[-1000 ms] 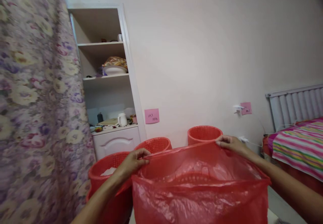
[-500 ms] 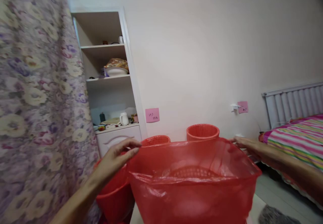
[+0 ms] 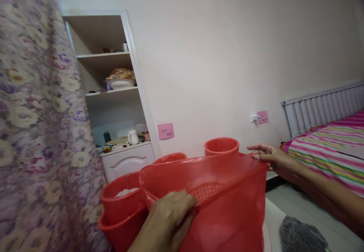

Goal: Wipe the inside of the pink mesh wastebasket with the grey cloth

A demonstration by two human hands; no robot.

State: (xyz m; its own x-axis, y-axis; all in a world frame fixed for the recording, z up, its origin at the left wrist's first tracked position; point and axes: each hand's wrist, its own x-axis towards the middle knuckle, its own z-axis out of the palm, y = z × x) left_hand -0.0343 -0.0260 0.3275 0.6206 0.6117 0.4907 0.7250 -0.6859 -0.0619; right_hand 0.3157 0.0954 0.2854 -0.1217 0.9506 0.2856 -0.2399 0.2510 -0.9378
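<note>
A thin red plastic bag (image 3: 227, 202) is stretched open over a red perforated basket whose rim (image 3: 207, 191) shows through it. My left hand (image 3: 172, 216) presses the bag's near edge down against that rim, fingers closed on the plastic. My right hand (image 3: 269, 157) pinches the bag's far right corner, pulling it outward. Three more red baskets stand around it: one stacked pair at the left (image 3: 119, 202) with something white inside, one behind (image 3: 170, 158), one further back (image 3: 222, 146).
A flowered curtain (image 3: 36, 123) hangs at the left. A white shelf unit (image 3: 113, 93) holds a bowl, a mug and small items. A bed with a striped cover (image 3: 327, 146) and a radiator (image 3: 321, 108) stand at the right. A grey mat (image 3: 301, 238) lies on the floor.
My left hand dropped from the bag's upper left edge to its near edge over the basket rim. My right hand kept its corner hold. The view swung rightward.
</note>
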